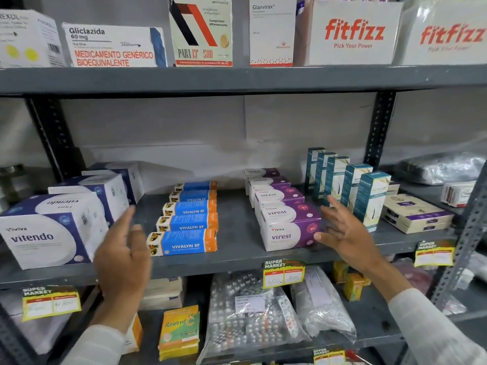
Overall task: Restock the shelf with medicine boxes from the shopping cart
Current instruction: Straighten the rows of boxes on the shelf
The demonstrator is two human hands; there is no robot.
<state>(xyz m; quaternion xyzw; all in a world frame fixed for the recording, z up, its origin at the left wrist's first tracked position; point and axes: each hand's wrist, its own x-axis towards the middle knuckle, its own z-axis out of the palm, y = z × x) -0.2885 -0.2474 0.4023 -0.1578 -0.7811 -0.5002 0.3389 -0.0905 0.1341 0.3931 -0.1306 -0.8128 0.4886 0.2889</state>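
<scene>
On the grey middle shelf (237, 264) stand rows of medicine boxes: white-and-blue Vitendo boxes (50, 233) at the left, blue-and-orange Vivalyn EF boxes (188, 222) in the centre, purple-and-white Virest boxes (287, 225) to the right, then tall teal boxes (369, 198). My left hand (123, 254) is open in front of the shelf between the Vitendo and Vivalyn rows, holding nothing. My right hand (342, 233) is open with fingers spread, its fingertips at the right side of the front Virest box. The shopping cart is out of view.
Flat cream boxes (416, 214) lie at the far right. The upper shelf holds Gliclazida (113, 46) and Fitfizz boxes (353, 32). Below are bagged blister packs (250, 312), Raservit boxes (180, 330) and yellow price tags (284, 273). A perforated upright (458, 246) stands right.
</scene>
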